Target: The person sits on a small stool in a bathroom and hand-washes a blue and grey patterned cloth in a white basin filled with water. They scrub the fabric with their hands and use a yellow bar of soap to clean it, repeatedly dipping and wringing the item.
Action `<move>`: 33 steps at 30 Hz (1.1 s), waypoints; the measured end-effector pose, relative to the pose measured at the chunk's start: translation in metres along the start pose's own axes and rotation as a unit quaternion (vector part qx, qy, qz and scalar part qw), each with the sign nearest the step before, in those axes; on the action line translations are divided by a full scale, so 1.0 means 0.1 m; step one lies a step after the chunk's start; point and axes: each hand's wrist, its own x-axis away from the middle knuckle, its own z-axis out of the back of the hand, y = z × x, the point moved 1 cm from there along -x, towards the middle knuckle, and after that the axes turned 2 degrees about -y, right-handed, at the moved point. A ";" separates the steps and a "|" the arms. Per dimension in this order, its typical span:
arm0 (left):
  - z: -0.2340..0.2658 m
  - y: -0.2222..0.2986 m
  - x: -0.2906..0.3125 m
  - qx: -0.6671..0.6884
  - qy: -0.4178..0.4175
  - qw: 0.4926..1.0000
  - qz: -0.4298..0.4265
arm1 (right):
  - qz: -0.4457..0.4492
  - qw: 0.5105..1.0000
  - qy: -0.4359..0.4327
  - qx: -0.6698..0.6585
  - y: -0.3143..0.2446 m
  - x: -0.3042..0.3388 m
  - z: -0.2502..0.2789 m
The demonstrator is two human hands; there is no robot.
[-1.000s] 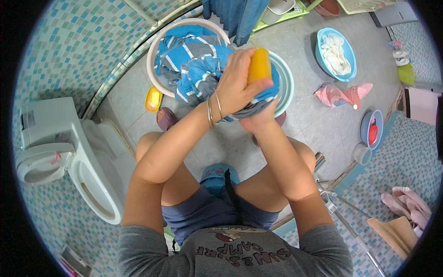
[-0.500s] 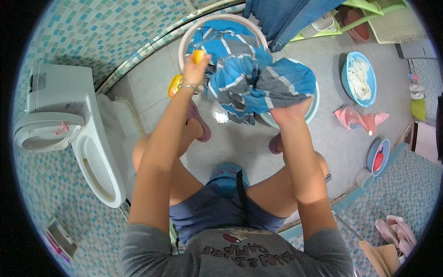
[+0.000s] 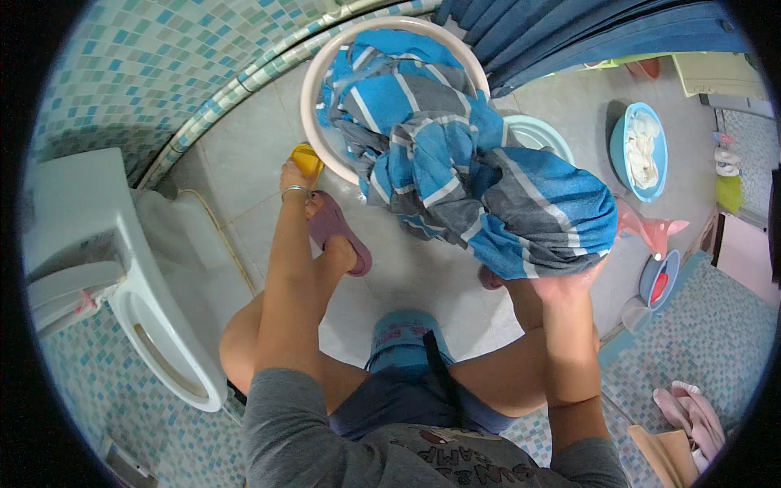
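Observation:
A large blue, grey and white striped cloth (image 3: pixel 431 154) is heaped in a round pale basin (image 3: pixel 311 106) and spills over its near right side. My right hand (image 3: pixel 573 283) is under the cloth's near right end, closed on its bunched fabric and lifting it above the floor. My left hand (image 3: pixel 294 176) is down at a small yellow soap dish (image 3: pixel 307 160) on the floor left of the basin. Its fingers look curled at the dish; whether the soap bar is still in them is hidden.
A light-blue basin (image 3: pixel 541 130) stands partly behind the cloth. Further right are a blue basin (image 3: pixel 663 154) with white cloth, a pink plastic bag (image 3: pixel 651 228) and a small blue basin (image 3: pixel 661 294). A white toilet (image 3: pixel 163 342) is at left; a blue curtain (image 3: pixel 586 37) hangs at the back.
My left hand, holding a yellow soap bar over the basin before, has moved down and left to the soap dish. My right hand has drawn the cloth's end nearer and rightward.

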 end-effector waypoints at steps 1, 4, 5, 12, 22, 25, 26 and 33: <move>-0.03 -0.36 -0.11 0.002 0.015 1.000 0.013 | -0.011 1.000 0.004 -0.012 0.03 -0.06 -0.03; 0.03 -0.13 -0.04 -0.007 0.073 0.995 -0.060 | -0.004 0.998 0.051 0.031 -0.01 -0.06 -0.05; 0.12 -0.08 0.02 -0.012 0.118 0.991 -0.067 | -0.007 0.999 0.044 0.006 -0.02 -0.06 -0.07; 1.26 1.89 1.19 0.412 0.284 0.813 -0.299 | 0.088 0.993 0.071 0.031 -0.33 0.05 -0.08; 1.62 3.11 2.89 0.103 -0.181 0.864 -0.459 | 0.140 0.897 0.139 0.395 -0.92 0.22 0.19; 1.99 2.98 2.83 0.385 -0.319 0.798 -0.335 | 0.198 0.883 0.073 0.419 -1.01 0.15 0.36; 2.13 3.01 2.93 0.449 -0.370 0.752 -0.309 | 0.147 0.910 0.015 0.388 -1.04 0.19 0.34; 1.95 3.29 3.06 0.638 -0.349 0.617 -0.302 | 0.040 0.995 -0.084 0.020 -0.89 0.19 0.04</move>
